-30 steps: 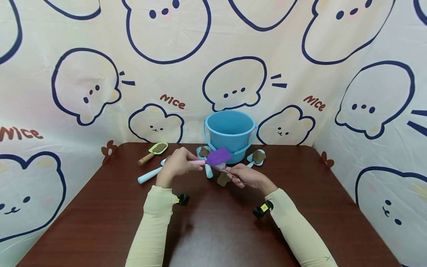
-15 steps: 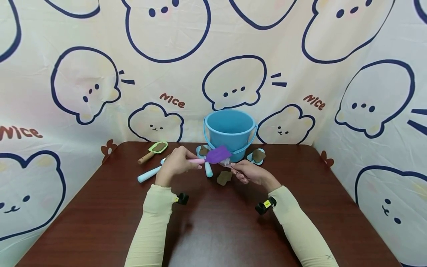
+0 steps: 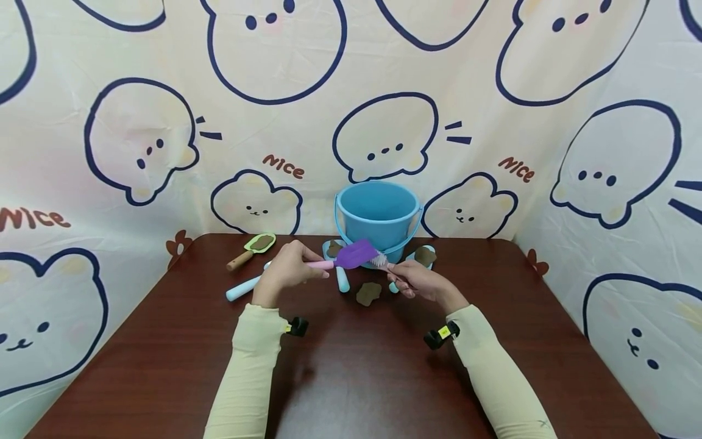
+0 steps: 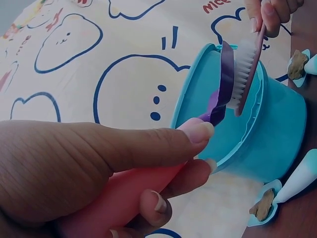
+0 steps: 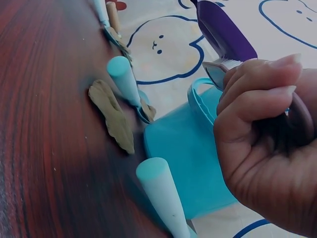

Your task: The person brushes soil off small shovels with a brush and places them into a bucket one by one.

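My left hand (image 3: pixel 289 271) grips the pink handle (image 4: pixel 129 198) of a toy shovel with a purple blade (image 3: pixel 355 253). The blade is held up in front of the blue bucket (image 3: pixel 378 207). In my right hand (image 3: pixel 422 281) is a small brush (image 4: pixel 247 69) with white bristles and a dull pink back, its handle curled into the fingers. The bristles lie against the purple blade in the left wrist view. Below the tools, a flat brown clay-like lump (image 3: pixel 368 294) lies on the table.
Blue shovels with brown lumps lie either side of the bucket, one at left (image 3: pixel 342 280) and one at right (image 3: pixel 425 256). A green shovel (image 3: pixel 260 244) with a wooden handle and a pale blue handle (image 3: pixel 244 288) lie farther left. Patterned cloth (image 3: pixel 307 134) hangs behind the table (image 3: pixel 351 378).
My right hand has moved right and slightly up, taking the brush along the blade towards its tip. The left hand and shovel have barely shifted.
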Available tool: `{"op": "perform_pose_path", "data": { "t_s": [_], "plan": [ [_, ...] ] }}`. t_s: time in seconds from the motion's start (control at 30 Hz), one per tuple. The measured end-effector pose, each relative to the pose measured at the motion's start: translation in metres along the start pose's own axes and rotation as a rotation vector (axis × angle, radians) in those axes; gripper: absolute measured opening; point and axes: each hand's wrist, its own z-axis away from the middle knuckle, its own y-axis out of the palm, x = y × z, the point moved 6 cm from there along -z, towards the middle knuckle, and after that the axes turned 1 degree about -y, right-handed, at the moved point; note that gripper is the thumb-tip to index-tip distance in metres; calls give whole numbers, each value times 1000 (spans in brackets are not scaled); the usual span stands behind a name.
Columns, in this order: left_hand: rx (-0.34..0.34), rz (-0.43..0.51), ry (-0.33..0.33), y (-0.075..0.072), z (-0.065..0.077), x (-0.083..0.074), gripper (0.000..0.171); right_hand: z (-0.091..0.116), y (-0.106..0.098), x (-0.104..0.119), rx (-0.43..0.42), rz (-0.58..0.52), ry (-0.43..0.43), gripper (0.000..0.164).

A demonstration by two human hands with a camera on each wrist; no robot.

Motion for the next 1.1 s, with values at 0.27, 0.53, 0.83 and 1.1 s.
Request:
{"op": "perform_pose_path", "data": {
  "t_s": [0.27,0.53,0.83,1.1],
  "plan": [
    [-8,11,25,-1,0,-1,27,0,-4,-2,-16,-26,6,40],
    [-52,-16,54,-1,-1,-4,23,-4,5,-3,9,-2,-12,40],
    [-33,-30,35,4,-2,-4,25,-12,29,-10,47,43,11,43],
    [-35,-44,52,6,-3,-6,20,-16,48,-9,93,36,28,44]
  ]
}}
